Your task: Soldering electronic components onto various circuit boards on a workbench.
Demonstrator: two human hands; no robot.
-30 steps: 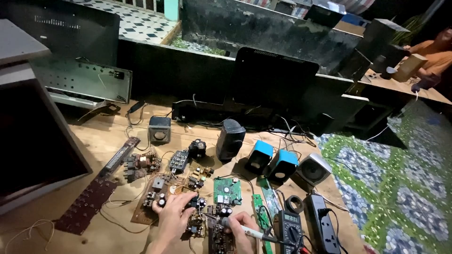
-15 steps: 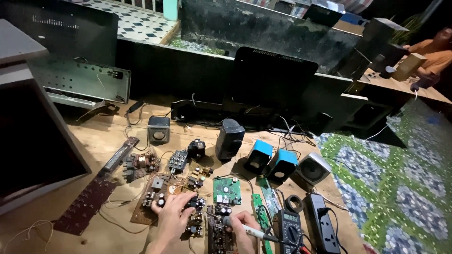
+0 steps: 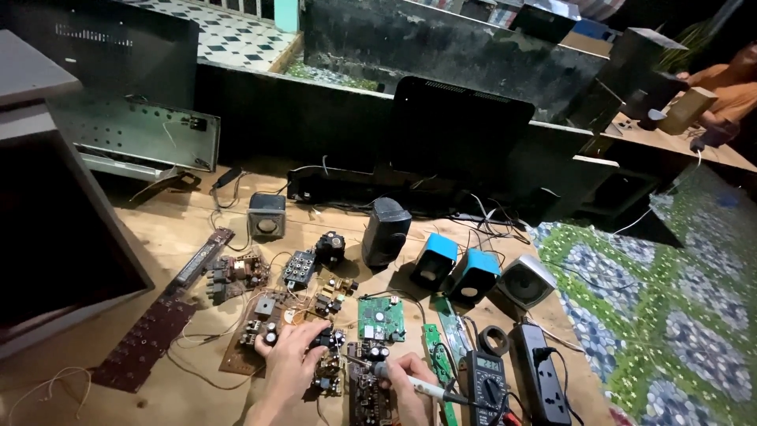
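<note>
Nearest the camera, the left hand (image 3: 288,359) lies palm down on a brown circuit board (image 3: 254,333), its fingers curled over a cluster of dark components at the board's right edge; the grip is closed on that part, seemingly to keep it steady. Just beside it, the right hand (image 3: 410,380) has its grip clamped on a white pen-shaped tool (image 3: 419,386), held like a pencil with the tip angled left and down toward a narrow dark board (image 3: 369,394) that sits between the two hands. Both wrists come in from the bottom edge, bent inward, so the work sits close and centred.

Right of the right hand, a multimeter (image 3: 487,385) and a black power strip (image 3: 541,380) lie within easy reach. A green circuit board (image 3: 381,318) sits just beyond the hands, with loose small boards and wires spread to the left on the wooden surface (image 3: 181,237).

Farther back stand a grey cube speaker (image 3: 266,215), a black speaker (image 3: 385,230), two blue speakers (image 3: 453,268) and a silver speaker (image 3: 525,280). Behind them a dark flat monitor (image 3: 461,126) leans upright. At the far right, another person's arm (image 3: 729,91) rests by a separate table.
</note>
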